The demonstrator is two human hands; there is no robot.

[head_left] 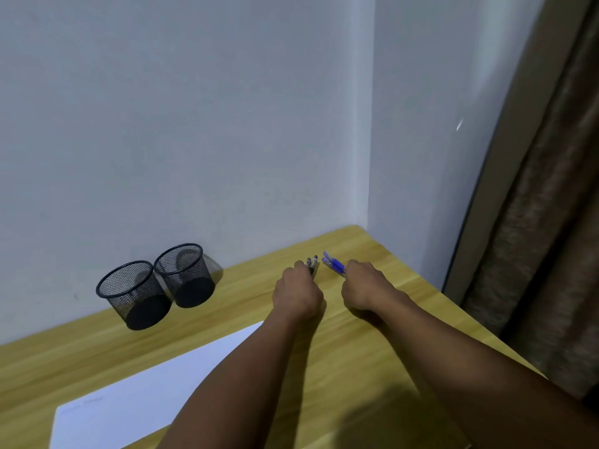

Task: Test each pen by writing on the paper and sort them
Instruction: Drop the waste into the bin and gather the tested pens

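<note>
From far away I watch both hands reach to the back of the desk (372,358), near the corner of the wall (227,124). The left hand (296,294) has its fingers curled round a small bunch of dark pens (312,264). The right hand (363,290) has its fingers curled round a bunch of blue pens (334,263). Only the far ends of the pens poke out past the knuckles. The two bunches are close together but apart, and I cannot tell if they rest on the desk or are just above it.

Pens like these look light, thin and stiff. I think the smooth plastic can slip, and a bunch can fan out and roll away. For writing, I would hold one pen low down near the tip. For carrying, a grip round the middle of the bunch seems safest.

The white paper (146,390) lies flat at the front left, partly under the left arm. It is thin and may slide when a pen pushes on it, so a hand should press it down. There are a few faint marks near its bottom left corner, too pale and small for me to read.

Two black mesh cups stand at the back left, the front cup (134,294) touching the back cup (186,275). I see no pens in them. I see no brand or label anywhere. A brown curtain (551,222) hangs on the right.
</note>
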